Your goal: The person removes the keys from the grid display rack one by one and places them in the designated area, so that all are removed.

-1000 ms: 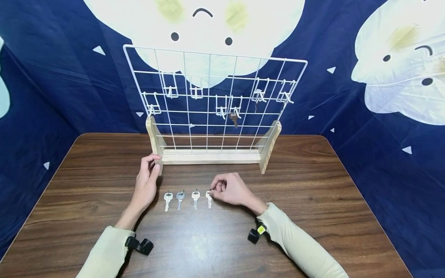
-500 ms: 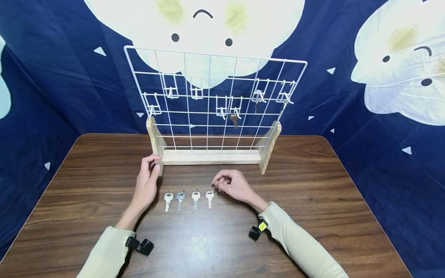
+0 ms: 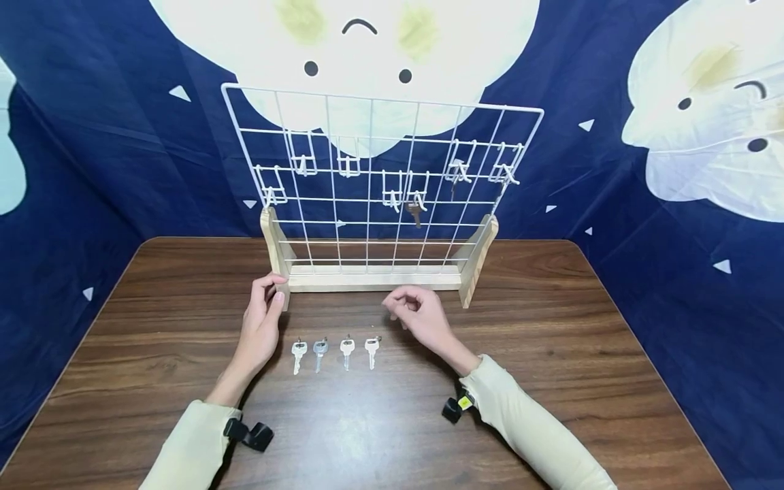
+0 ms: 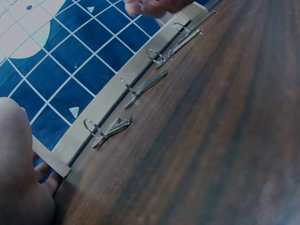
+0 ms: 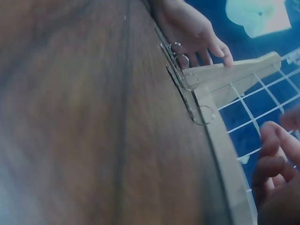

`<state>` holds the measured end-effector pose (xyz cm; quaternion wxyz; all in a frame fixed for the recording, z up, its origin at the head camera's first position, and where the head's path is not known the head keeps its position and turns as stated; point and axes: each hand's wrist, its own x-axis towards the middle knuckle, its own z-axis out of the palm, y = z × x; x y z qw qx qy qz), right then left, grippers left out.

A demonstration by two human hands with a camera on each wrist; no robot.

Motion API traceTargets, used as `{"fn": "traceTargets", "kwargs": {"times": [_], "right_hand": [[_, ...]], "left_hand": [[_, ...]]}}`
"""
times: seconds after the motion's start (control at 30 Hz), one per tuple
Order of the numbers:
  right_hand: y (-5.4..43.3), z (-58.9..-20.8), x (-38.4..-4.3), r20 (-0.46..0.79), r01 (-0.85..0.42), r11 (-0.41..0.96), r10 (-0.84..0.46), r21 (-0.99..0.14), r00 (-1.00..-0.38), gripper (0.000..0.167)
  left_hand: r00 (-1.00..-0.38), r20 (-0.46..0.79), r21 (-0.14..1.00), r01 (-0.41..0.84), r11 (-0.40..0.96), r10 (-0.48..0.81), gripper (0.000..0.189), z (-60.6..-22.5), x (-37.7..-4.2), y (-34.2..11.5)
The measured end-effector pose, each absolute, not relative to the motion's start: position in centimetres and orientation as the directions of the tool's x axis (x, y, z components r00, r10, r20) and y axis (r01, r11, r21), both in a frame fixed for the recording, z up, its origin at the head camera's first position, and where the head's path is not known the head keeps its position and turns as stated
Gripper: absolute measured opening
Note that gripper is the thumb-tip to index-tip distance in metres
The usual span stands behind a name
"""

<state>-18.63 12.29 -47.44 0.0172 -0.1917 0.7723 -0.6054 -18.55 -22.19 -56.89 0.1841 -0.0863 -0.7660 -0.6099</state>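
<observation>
Several silver keys with small rings lie in a row on the table; the leftmost key (image 3: pixel 299 354) and the rightmost key (image 3: pixel 371 348) mark its ends. My left hand (image 3: pixel 262 327) grips the left wooden side panel (image 3: pixel 271 235) of a white wire grid rack (image 3: pixel 367 170); the right wrist view has its fingers around that panel. Above and right of the rightmost key, my right hand (image 3: pixel 422 316) hovers off the table, its fingers loosely bent with nothing visible in them. The rings (image 4: pixel 90 127) stand up from the key heads in the left wrist view.
White wire hooks (image 3: pixel 303 165) hang across the grid. A dark key (image 3: pixel 414 214) hangs from a middle hook, and another key (image 3: pixel 456 178) from a hook farther right. The wooden base bar (image 3: pixel 373 279) runs behind the row on the brown table (image 3: pixel 551 354).
My right hand has let go of the rightmost key and moved up and right toward the rack's base. That key stays on the table. My left hand keeps its place on the panel.
</observation>
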Motion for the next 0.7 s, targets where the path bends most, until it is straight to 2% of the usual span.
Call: {"fn": "traceTargets", "kwargs": {"times": [0.3, 0.57, 0.7], "right_hand": [[12.7, -43.9, -18.5, 0.308, -0.326, 0.131, -0.142, -0.936, -0.941, 0.012], [12.7, -41.4, -18.6, 0.400, -0.404, 0.134, -0.058, -0.905, -0.915, 0.011], [12.7, -40.5, -18.7, 0.478, -0.471, 0.152, 0.013, -0.869, -0.878, 0.011]], "left_hand": [[-0.920, 0.378, 0.912, 0.350, 0.213, -0.104, 0.031, -56.4, -18.3, -21.9], [-0.917, 0.388, 0.906, 0.360, 0.225, -0.097, 0.031, -56.8, -18.5, -22.2], [-0.921, 0.380, 0.909, 0.353, 0.224, -0.090, 0.032, -56.8, -18.6, -22.2]]}}
